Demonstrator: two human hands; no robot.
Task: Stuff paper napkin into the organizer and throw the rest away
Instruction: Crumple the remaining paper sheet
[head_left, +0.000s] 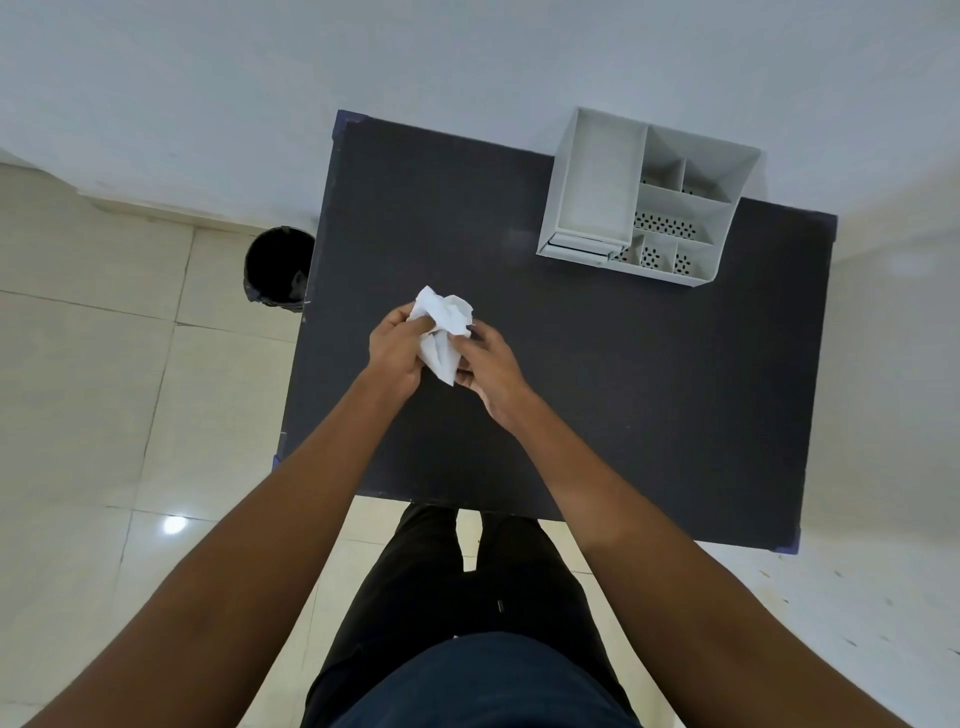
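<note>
1. The organizer (644, 200) is the one thing standing on the worktop (597, 395), at its far right edge against the wall (467, 62).
2. Left of the organizer, the far half of the worktop lies bare up to the wall.
3. Near of the organizer, bare worktop runs to the near edge.
4. Both hands (395, 353) (488, 369) and the napkin (444, 330) sit well left and near of the organizer, nothing between them.
5. The bin (278, 267) stands on the floor far left of the organizer, just beside the worktop's left edge, its mouth open.
</note>
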